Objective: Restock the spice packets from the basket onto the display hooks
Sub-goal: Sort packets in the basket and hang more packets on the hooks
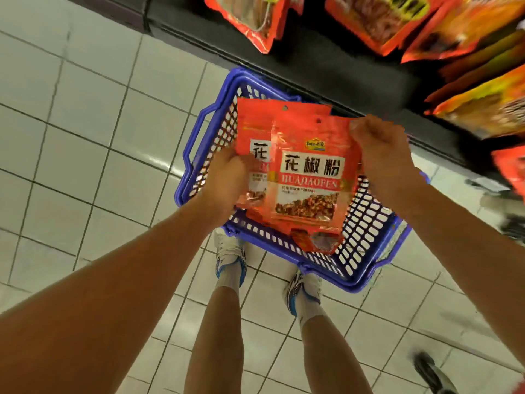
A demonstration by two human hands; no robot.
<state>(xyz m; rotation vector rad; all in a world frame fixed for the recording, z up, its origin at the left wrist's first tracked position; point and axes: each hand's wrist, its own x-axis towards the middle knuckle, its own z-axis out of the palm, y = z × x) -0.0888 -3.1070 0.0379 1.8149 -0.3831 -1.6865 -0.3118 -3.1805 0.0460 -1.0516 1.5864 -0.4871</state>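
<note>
Left hand (227, 177) grips packet stack (255, 155) at frame centre above basket (366, 223); right hand (377, 143) pinches front packet (309, 177) top corner. Peel one free, keep hang hole clear for hook.

white tiled floor (85, 115), white sneakers (230, 260), dark shoe (431, 373) at lower right

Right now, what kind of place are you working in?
Most likely a grocery shop aisle: a blue plastic shopping basket stands on a white tiled floor, red spice packets are held in both hands, and more orange-red packets hang on a dark display above.
</note>
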